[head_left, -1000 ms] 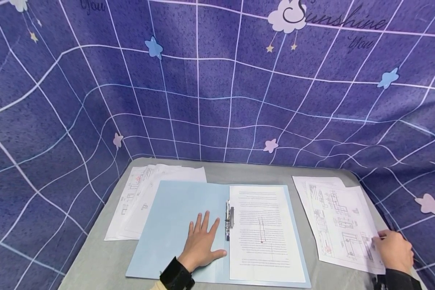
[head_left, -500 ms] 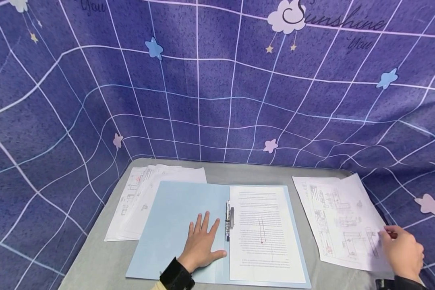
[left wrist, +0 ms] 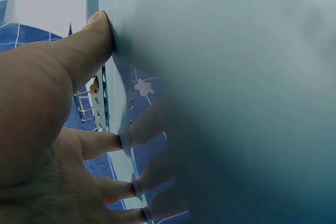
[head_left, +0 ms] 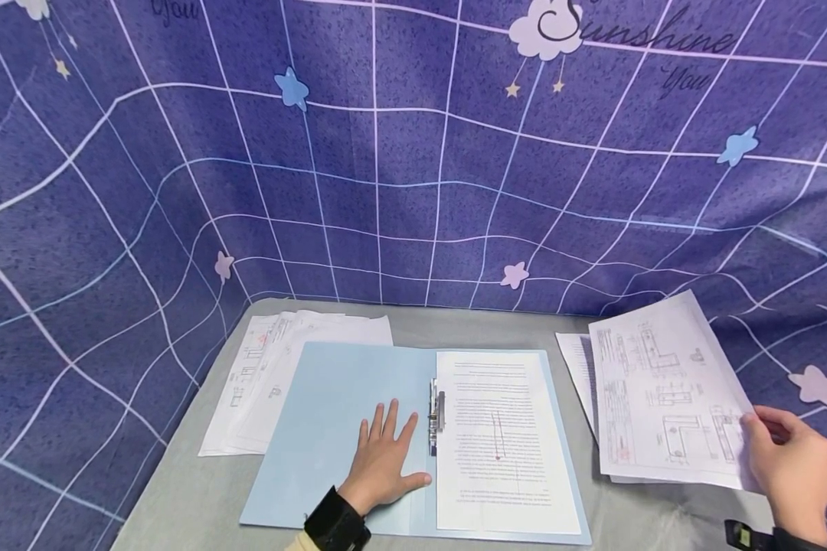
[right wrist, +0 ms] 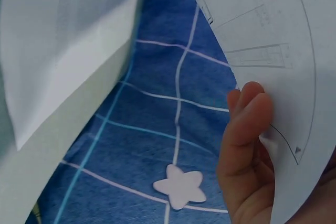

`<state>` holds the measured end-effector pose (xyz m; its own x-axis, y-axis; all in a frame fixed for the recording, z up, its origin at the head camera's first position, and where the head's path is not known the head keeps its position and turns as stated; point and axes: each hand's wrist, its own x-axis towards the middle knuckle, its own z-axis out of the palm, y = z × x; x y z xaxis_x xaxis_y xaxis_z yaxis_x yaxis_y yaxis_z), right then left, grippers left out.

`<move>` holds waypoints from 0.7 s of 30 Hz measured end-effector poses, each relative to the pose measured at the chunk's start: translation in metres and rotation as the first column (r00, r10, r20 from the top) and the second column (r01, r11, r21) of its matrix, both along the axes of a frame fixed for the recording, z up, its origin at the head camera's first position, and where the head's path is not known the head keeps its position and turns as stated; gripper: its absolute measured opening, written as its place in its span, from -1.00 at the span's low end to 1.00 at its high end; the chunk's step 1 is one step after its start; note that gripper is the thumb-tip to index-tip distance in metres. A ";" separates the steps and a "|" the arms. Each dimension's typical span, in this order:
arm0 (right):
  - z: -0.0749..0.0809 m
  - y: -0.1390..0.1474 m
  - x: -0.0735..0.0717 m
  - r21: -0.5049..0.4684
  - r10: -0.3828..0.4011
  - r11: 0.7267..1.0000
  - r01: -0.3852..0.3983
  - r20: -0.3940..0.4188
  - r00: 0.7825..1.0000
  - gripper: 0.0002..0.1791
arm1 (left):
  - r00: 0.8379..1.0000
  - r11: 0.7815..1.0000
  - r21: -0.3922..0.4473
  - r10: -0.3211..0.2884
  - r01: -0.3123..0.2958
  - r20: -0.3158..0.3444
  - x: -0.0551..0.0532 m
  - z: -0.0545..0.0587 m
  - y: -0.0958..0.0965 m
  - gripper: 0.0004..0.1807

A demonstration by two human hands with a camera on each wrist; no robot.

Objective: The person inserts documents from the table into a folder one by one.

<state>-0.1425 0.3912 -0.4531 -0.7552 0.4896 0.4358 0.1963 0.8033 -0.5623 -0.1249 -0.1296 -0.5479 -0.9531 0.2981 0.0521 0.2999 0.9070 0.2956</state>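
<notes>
My right hand (head_left: 795,463) pinches the lower right corner of a sheet with technical drawings (head_left: 668,398) and holds it lifted. In the right wrist view the sheet (right wrist: 294,66) bends past the fingers. Beneath it, more papers (head_left: 579,367) lie on the table, mostly hidden. My left hand (head_left: 384,463) rests flat with fingers spread on the left cover of an open light blue folder (head_left: 338,383). A metal clip (head_left: 436,413) runs along the folder's spine. Printed pages (head_left: 503,497) lie on its right side. In the left wrist view the folder cover (left wrist: 236,51) fills much of the picture.
A pile of loose sheets (head_left: 338,325) lies at the back left, partly under the folder. The grey table (head_left: 469,321) borders on a purple-blue patterned curtain (head_left: 413,191) at the back and sides.
My right hand has moved right and slightly up, lifting the drawing sheet off the papers beneath and tilting it. My left hand and the folder have stayed still.
</notes>
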 end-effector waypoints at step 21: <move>0.011 -0.032 0.007 -0.058 0.000 0.998 -0.004 -0.061 0.998 -0.68 | 1.000 1.000 -0.026 -0.004 0.004 -0.002 -0.001 -0.003 -0.001 0.04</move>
